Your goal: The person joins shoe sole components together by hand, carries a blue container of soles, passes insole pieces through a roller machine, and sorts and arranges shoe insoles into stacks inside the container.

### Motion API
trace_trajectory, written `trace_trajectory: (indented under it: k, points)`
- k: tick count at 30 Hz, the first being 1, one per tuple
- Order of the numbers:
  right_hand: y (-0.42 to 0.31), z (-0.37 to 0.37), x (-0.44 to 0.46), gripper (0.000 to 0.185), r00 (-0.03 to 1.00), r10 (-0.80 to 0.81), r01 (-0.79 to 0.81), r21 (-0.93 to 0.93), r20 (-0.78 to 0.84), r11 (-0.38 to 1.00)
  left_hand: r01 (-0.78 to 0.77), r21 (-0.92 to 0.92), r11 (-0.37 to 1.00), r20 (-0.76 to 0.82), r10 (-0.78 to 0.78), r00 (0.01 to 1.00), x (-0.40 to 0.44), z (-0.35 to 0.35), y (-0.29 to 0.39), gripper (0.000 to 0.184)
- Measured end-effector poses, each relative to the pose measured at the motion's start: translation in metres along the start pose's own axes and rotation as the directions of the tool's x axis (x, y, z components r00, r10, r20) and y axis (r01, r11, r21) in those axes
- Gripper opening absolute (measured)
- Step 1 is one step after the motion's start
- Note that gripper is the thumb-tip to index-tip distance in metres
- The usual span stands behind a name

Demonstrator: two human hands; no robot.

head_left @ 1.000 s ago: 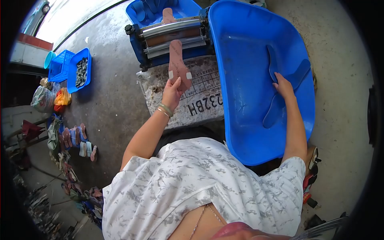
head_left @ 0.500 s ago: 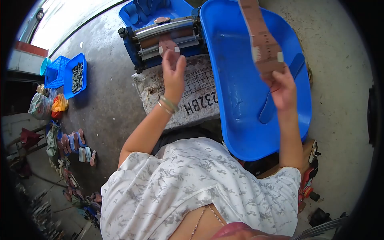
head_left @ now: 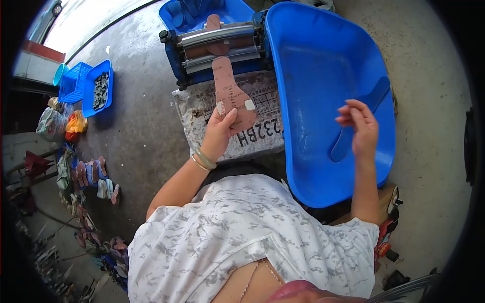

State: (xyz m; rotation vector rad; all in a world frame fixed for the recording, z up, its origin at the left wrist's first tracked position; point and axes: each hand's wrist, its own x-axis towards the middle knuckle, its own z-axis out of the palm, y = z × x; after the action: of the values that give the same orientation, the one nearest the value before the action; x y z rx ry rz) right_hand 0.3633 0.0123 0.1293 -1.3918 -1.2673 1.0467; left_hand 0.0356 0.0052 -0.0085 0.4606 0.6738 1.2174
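Pink sole piece (head_left: 231, 93): held over the lettered worktop (head_left: 192, 115), narrow end toward the roller machine (head_left: 177, 61). Left hand (head_left: 217, 135) has its grip pinched on the wide end, thumb on top. Right hand (head_left: 365, 130): grip loose, fingers half-curled over the blue tub (head_left: 316, 171), nothing visible in it. Piece looks light, thin, bendy, not fragile; slipperiness unclear. Best hold: wide-end edge, off the white tabs (head_left: 248, 104).

White short-sleeved top (head_left: 217, 217) with grey splotches all over and a notched neckline, plus a thin chain necklace (head_left: 252, 273). Also rocking two bangles (head_left: 206, 160) on the left wrist (head_left: 212, 149), one chunkier.
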Motion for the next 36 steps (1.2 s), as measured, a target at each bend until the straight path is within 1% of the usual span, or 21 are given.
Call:
trace_trajectory:
  k: [2, 3, 6, 11, 14, 16, 18, 19, 20, 21, 22, 23, 25, 26, 28, 29, 30, 32, 33, 34, 36]
  points:
    - [0.002, -0.036, -0.004, 0.022, 0.987, -0.044, 0.035, -0.061, -0.154, 0.998, 0.030, 0.045, 0.999, -0.024, -0.029, 0.999, 0.021, -0.031, -0.012, 0.032]
    - [0.006, -0.051, -0.004, 0.022, 0.986, -0.045, 0.035, -0.064, -0.161, 0.997, 0.056, 0.089, 0.994, -0.043, -0.052, 0.998, 0.037, -0.044, -0.018, 0.030]
    - [0.029, -0.087, -0.008, 0.021, 0.961, 0.024, -0.092, -0.236, -0.275, 0.968, 0.084, 0.143, 0.986, -0.048, -0.078, 0.996, 0.081, -0.075, -0.028, 0.030]
    - [0.065, -0.126, -0.013, 0.021, 0.936, 0.146, -0.246, -0.300, -0.320, 0.922, 0.101, 0.213, 0.972, -0.052, -0.092, 0.994, 0.138, -0.100, -0.023, 0.030]
    - [0.091, -0.149, -0.008, 0.024, 0.943, 0.247, -0.330, -0.523, -0.224, 0.786, 0.092, 0.238, 0.967, -0.045, -0.084, 0.995, 0.161, -0.109, -0.015, 0.032]
    - [0.107, -0.164, -0.001, 0.027, 0.956, 0.228, -0.288, -0.718, -0.183, 0.633, 0.083, 0.235, 0.968, -0.014, -0.082, 0.997, 0.172, -0.103, -0.012, 0.034]
    - [0.135, -0.185, 0.012, 0.032, 0.969, 0.185, -0.227, -0.885, -0.164, 0.406, 0.040, 0.437, 0.898, -0.308, 0.107, 0.945, 0.176, -0.093, -0.010, 0.042]
    - [0.140, -0.189, 0.017, 0.032, 0.964, 0.189, -0.248, -0.882, -0.185, 0.401, 0.049, 0.438, 0.897, -0.294, 0.092, 0.951, 0.178, -0.088, -0.014, 0.042]
    - [0.143, -0.186, 0.023, 0.033, 0.955, 0.217, -0.254, -0.937, -0.203, 0.241, -0.050, 0.634, 0.771, -0.322, 0.322, 0.891, 0.179, -0.083, -0.017, 0.045]
    - [0.145, -0.181, 0.030, 0.034, 0.945, 0.241, -0.244, -0.967, -0.220, 0.076, -0.112, 0.800, 0.589, -0.290, 0.544, 0.787, 0.179, -0.080, -0.018, 0.048]
    - [0.147, -0.177, 0.037, 0.034, 0.944, 0.238, -0.252, -0.965, -0.228, 0.077, -0.129, 0.922, 0.365, -0.200, 0.735, 0.648, 0.178, -0.075, -0.017, 0.050]
    - [0.150, -0.171, 0.045, 0.034, 0.894, 0.303, -0.371, -0.925, -0.331, 0.083, -0.135, 0.922, 0.362, -0.194, 0.735, 0.650, 0.168, -0.060, -0.010, 0.050]
    - [0.156, -0.160, 0.054, 0.035, 0.750, 0.433, -0.582, -0.810, -0.501, 0.071, -0.359, 0.849, 0.387, -0.047, 0.733, 0.678, 0.135, -0.029, -0.001, 0.052]
    - [0.159, -0.159, 0.055, 0.035, 0.753, 0.431, -0.579, -0.812, -0.497, 0.076, -0.361, 0.850, 0.383, -0.047, 0.737, 0.674, 0.119, -0.014, 0.003, 0.052]
    - [0.168, -0.156, 0.053, 0.037, 0.959, 0.158, -0.241, -0.970, -0.234, 0.027, -0.447, 0.719, 0.532, 0.039, 0.611, 0.791, 0.088, 0.011, 0.005, 0.043]
    - [0.169, -0.156, 0.053, 0.038, 0.998, 0.026, -0.060, -0.998, -0.061, -0.036, -0.446, 0.722, 0.529, 0.031, 0.619, 0.785, 0.075, 0.020, 0.002, 0.043]
    - [0.169, -0.157, 0.053, 0.038, 0.999, 0.023, -0.047, -0.998, -0.048, -0.032, -0.463, 0.675, 0.574, 0.065, 0.579, 0.813, 0.064, 0.026, -0.001, 0.039]
    - [0.168, -0.157, 0.058, 0.031, 0.966, 0.055, 0.255, -0.965, 0.252, -0.063, -0.451, 0.596, 0.665, 0.123, 0.479, 0.869, 0.037, 0.043, -0.003, 0.032]
    - [0.168, -0.155, 0.062, 0.027, 0.914, 0.072, 0.405, -0.911, 0.400, -0.076, -0.422, 0.563, 0.710, 0.144, 0.418, 0.897, 0.024, 0.052, -0.004, 0.029]
    - [0.161, -0.152, 0.064, 0.027, 0.903, 0.063, 0.428, -0.901, 0.424, -0.070, -0.437, 0.539, 0.720, 0.178, 0.410, 0.895, 0.014, 0.057, -0.008, 0.028]
    - [0.129, -0.150, 0.069, 0.027, 0.885, 0.191, 0.442, -0.895, 0.424, -0.060, -0.450, 0.495, 0.743, 0.249, 0.375, 0.893, -0.003, 0.066, -0.013, 0.027]
